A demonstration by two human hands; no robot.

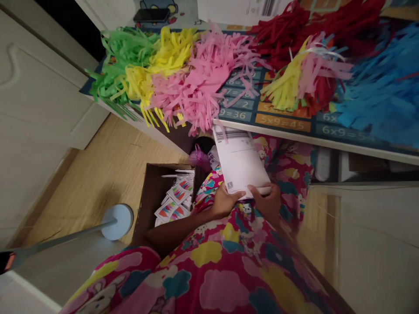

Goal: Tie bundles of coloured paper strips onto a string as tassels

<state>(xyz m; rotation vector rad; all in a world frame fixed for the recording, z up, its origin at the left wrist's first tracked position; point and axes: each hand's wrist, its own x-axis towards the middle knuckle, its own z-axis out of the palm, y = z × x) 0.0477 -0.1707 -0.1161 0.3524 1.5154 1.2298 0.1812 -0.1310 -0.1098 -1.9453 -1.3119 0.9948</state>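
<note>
My left hand [225, 201] and my right hand [266, 203] both grip the lower edge of a white paper packet [240, 160], which has a barcode printed near its far end. The packet's far end reaches the edge of a low table topped with a printed multiplication chart [281, 122]. Bundles of fringed tissue paper lie on the chart: green [126, 56], yellow [172, 50], pink [193, 89], red [281, 37] and blue [382, 83]. A smaller yellow-and-pink bundle [303, 76] rests among them. My lap, in pink cartoon-print clothing, lies under both hands.
To my left, an open cardboard box [153, 192] holds several printed packets. A pink plastic bag [199, 158] sits beside it under the table edge. A round pale-blue stand base [118, 222] rests on the wooden floor, and a white door [39, 87] stands far left.
</note>
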